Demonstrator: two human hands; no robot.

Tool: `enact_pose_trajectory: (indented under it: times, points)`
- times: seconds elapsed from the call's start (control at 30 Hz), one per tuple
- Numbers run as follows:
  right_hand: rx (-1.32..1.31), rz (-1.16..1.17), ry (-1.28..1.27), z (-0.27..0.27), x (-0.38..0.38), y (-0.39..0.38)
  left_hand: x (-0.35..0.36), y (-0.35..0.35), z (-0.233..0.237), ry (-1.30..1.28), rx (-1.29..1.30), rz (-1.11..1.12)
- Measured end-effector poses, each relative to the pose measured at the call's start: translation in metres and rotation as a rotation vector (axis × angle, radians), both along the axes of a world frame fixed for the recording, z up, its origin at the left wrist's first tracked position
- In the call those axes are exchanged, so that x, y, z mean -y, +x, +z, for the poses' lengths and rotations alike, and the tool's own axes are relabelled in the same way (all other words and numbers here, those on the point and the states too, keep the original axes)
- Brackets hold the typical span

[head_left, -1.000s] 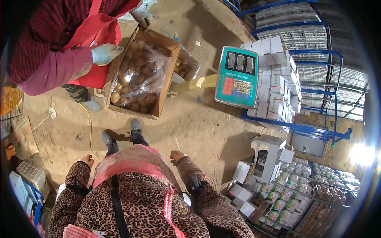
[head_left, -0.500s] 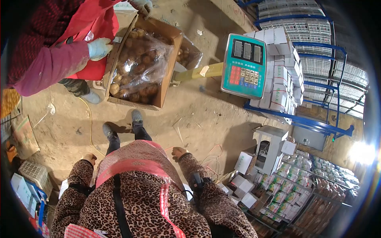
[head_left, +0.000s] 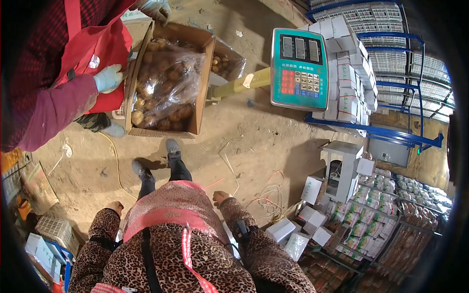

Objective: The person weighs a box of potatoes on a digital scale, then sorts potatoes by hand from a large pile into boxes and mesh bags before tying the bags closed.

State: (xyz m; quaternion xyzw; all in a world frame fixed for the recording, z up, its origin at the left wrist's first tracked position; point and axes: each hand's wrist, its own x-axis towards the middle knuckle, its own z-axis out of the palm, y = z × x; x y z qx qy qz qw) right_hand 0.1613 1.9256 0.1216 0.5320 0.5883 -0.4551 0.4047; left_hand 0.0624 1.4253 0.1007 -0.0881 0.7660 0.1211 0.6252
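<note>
My left hand hangs low beside my apron, its fingers curled in and nothing visible in them. On the other side my right hand hangs over the bare floor, loosely closed and holding nothing that I can see. Both hands are apart from the cardboard box ahead of my feet. Round brown produce fills that box under a clear plastic bag; its kind is hard to tell. Beyond the box stands a teal weighing scale display on a yellowish post.
A co-worker's gloved hand is at the box's left edge; another gloved hand is above it. White cartons are stacked beside a blue rack. A yellow cable and loose straps lie on the floor.
The view has shifted slightly, so the box and display sit further left and higher. The co-worker's hand stays at the box edge. My hands still hang at my sides.
</note>
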Motion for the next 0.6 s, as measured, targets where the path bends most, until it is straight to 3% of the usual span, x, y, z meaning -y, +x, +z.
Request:
enact_pose_trajectory:
  times: [0.47,0.6]
  points:
    - [-0.051,0.002,-0.056,-0.006,0.016,0.003,-0.007,-0.020,0.025,-0.077,-0.019,-0.188]
    - [0.005,-0.034,-0.053,-0.010,0.008,0.000,-0.028,-0.030,0.055,-0.092,-0.037,-0.140]
